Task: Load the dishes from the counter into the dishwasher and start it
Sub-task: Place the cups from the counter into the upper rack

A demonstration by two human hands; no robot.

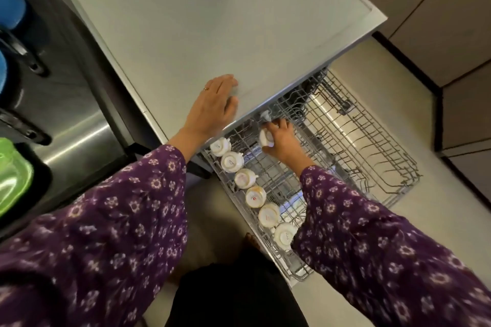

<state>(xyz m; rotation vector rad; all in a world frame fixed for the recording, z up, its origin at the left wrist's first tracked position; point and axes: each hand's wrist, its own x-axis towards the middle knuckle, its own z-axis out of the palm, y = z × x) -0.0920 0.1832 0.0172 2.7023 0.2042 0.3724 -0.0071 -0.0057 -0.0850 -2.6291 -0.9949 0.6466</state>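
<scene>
The dishwasher's upper wire rack (279, 183) is pulled out below the grey counter (202, 29). Several small white cups (255, 197) stand upside down in a row along the rack's left side. My right hand (283, 141) grips one more white cup (265, 138) at the rack's far end, close under the counter edge. My left hand (214, 106) rests flat on the counter near its front edge, fingers straight. The lower rack (372, 146) is pulled out further right and holds no dishes that I can see.
A steel sink area (61, 119) lies to the left with a blue item (10, 8) and a green container (13, 175). Pale floor (377, 82) and cabinet fronts (451, 34) lie to the right. My foot (251, 240) shows below the rack.
</scene>
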